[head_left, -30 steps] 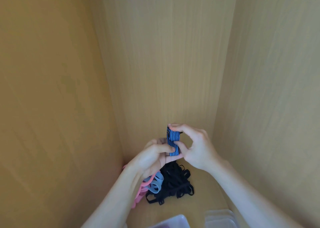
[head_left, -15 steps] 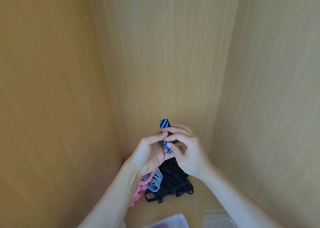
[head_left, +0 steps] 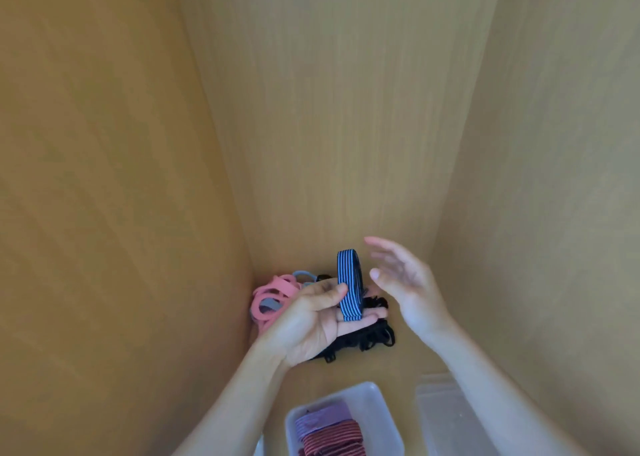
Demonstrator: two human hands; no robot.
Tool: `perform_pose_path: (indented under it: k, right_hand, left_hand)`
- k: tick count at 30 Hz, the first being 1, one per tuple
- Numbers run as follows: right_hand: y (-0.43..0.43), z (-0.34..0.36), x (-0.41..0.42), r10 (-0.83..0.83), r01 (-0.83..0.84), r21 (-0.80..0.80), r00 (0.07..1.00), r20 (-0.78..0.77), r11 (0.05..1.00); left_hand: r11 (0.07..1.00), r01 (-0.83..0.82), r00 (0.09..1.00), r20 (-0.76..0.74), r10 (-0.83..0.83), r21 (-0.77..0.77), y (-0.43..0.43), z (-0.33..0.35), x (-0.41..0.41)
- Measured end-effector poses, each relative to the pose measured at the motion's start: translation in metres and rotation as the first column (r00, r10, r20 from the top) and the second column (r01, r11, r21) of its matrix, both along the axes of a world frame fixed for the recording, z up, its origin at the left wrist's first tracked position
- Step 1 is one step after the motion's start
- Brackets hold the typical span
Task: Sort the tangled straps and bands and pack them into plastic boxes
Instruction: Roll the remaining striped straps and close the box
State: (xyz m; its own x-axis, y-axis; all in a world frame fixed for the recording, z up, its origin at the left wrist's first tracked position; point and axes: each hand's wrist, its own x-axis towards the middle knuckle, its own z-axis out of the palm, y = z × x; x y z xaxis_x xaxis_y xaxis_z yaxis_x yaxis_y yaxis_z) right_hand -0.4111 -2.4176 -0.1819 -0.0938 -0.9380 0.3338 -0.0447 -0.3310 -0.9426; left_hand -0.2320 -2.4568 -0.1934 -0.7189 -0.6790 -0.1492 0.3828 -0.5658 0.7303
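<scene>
Partly done: left hand [head_left: 311,320] pinches a blue band [head_left: 349,284], right hand [head_left: 405,282] spread, empty. Box [head_left: 379,402] at six o'clock seems part filled; pile [head_left: 372,339] at twelve is unsorted.

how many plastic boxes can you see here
2. One plastic box at bottom centre holds folded purple and red striped straps; the second, a clear box, sits to its right, partly behind the right forearm. More may lie below the frame.

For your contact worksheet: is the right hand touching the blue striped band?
Apart: head view shows a gap between right hand and blue striped band.
</scene>
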Motion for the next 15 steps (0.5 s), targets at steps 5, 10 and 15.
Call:
perform_pose_path:
  k: [5,10,15]
  right_hand:
    - [0.0,-0.016,-0.014,0.129,-0.113,0.159,0.987,-0.095,0.981]
    - [0.011,-0.041,-0.019,0.074,-0.025,0.188,0.964,-0.256,0.982]
    - [0.035,-0.078,-0.013,0.026,0.045,0.187,0.933,-0.358,0.981]
  left_hand:
    - [0.998,0.057,0.997,0.055,-0.057,0.001,0.005,-0.022,0.006]
    - [1.0,-0.018,0.983,0.185,0.018,-0.003,0.013,-0.049,0.013]
    - [0.997,-0.078,0.961,0.269,0.07,0.018,0.021,-0.082,0.018]
